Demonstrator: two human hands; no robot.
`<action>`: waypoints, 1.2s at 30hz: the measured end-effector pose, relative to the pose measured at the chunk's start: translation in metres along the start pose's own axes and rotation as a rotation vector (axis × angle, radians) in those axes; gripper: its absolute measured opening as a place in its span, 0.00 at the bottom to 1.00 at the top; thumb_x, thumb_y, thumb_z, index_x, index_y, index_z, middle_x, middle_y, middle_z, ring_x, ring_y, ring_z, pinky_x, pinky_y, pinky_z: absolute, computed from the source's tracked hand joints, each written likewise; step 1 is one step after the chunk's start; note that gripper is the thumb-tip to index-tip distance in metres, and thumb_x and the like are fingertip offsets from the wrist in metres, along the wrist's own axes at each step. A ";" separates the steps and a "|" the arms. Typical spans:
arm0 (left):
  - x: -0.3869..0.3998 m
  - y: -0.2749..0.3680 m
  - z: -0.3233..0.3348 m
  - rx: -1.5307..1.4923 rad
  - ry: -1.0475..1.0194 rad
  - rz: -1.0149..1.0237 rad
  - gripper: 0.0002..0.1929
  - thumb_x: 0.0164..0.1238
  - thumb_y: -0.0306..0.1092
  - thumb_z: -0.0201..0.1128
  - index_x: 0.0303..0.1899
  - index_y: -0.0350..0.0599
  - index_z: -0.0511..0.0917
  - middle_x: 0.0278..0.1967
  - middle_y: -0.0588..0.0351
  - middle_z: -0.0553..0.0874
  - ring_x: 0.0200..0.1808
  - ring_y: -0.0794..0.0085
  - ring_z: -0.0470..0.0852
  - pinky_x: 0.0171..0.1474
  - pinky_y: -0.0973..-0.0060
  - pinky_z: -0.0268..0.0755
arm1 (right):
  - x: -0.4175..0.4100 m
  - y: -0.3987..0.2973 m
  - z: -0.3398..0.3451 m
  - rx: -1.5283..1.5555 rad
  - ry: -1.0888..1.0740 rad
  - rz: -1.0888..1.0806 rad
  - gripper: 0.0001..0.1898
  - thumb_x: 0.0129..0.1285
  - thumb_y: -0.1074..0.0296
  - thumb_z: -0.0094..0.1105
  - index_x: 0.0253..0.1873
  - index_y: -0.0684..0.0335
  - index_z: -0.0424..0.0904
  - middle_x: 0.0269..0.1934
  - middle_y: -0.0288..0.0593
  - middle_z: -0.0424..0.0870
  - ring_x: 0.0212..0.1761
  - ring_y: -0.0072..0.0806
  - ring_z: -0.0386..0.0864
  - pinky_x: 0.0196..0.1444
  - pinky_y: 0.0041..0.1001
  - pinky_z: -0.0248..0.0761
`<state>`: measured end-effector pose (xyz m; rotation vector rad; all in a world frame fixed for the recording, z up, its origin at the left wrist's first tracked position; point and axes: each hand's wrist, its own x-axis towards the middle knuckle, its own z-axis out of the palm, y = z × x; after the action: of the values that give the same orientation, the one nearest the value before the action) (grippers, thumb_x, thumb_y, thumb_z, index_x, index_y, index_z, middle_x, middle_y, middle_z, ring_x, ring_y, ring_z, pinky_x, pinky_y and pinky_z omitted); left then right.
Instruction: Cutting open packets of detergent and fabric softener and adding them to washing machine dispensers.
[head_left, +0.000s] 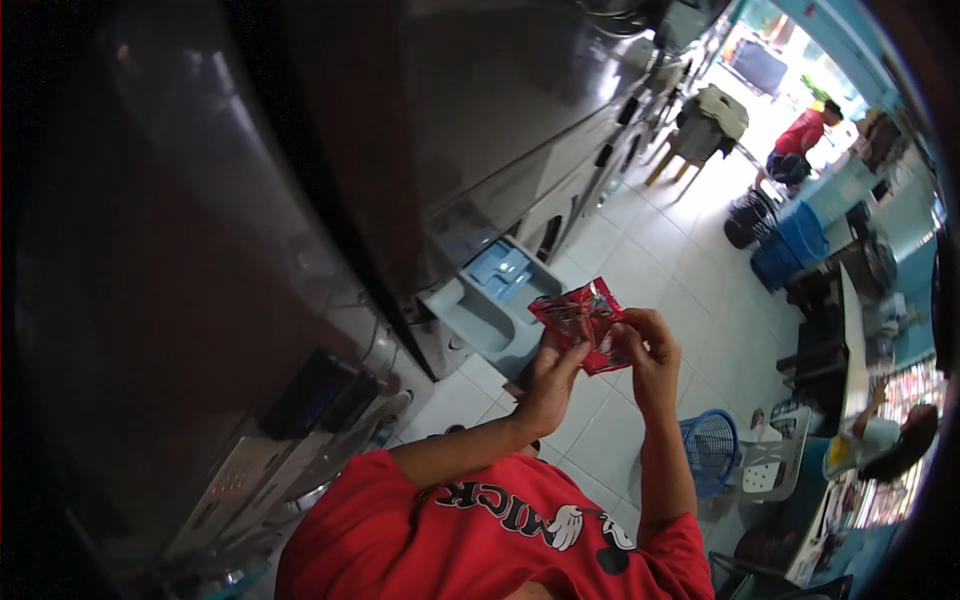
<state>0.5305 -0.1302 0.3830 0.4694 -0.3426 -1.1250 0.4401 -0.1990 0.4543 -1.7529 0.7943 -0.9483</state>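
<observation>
Between both hands I hold a red sachet (574, 311) with a shiny surface. My left hand (551, 386) supports it from the left with the thumb on top. The fingers of my right hand (652, 341) pinch its right edge. Whether the sachet is torn cannot be made out. Just beyond my left hand, a grey detergent drawer (484, 319) is pulled out of a washing machine. A blue insert (499, 268) sits in one of its compartments. The sachet and my left hand hide part of the drawer's near right side.
Dark metallic machine fronts (495, 105) run along the left. On the right stand a blue mesh basket (709, 450), a light plastic chair (772, 465) and stacked blue baskets (787, 244). One person (801, 142) bends near the bright doorway; another (885, 442) is at the right.
</observation>
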 end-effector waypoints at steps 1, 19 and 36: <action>-0.001 -0.001 0.002 -0.038 0.019 -0.003 0.18 0.67 0.27 0.49 0.58 0.48 0.60 0.54 0.59 0.70 0.56 0.75 0.69 0.61 0.72 0.58 | 0.001 -0.004 0.001 -0.032 -0.004 0.033 0.05 0.60 0.79 0.53 0.41 0.70 0.75 0.31 0.38 0.80 0.31 0.18 0.75 0.34 0.19 0.71; 0.008 0.012 -0.024 -0.573 -0.024 -0.138 0.13 0.62 0.34 0.56 0.48 0.47 0.71 0.46 0.57 0.79 0.50 0.70 0.75 0.57 0.68 0.64 | 0.045 -0.043 0.053 -0.902 -0.323 -0.310 0.08 0.56 0.63 0.57 0.41 0.52 0.79 0.33 0.38 0.83 0.31 0.34 0.81 0.32 0.28 0.71; 0.013 0.028 -0.034 -0.650 0.145 -0.196 0.15 0.64 0.30 0.45 0.50 0.37 0.70 0.46 0.50 0.78 0.48 0.65 0.77 0.52 0.68 0.70 | 0.035 -0.013 0.035 -0.420 -0.340 0.009 0.23 0.50 0.57 0.62 0.51 0.60 0.74 0.41 0.45 0.80 0.37 0.33 0.80 0.38 0.29 0.71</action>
<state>0.5734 -0.1257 0.3689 0.0044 0.2051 -1.3080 0.4888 -0.2089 0.4668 -2.1944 0.8141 -0.4733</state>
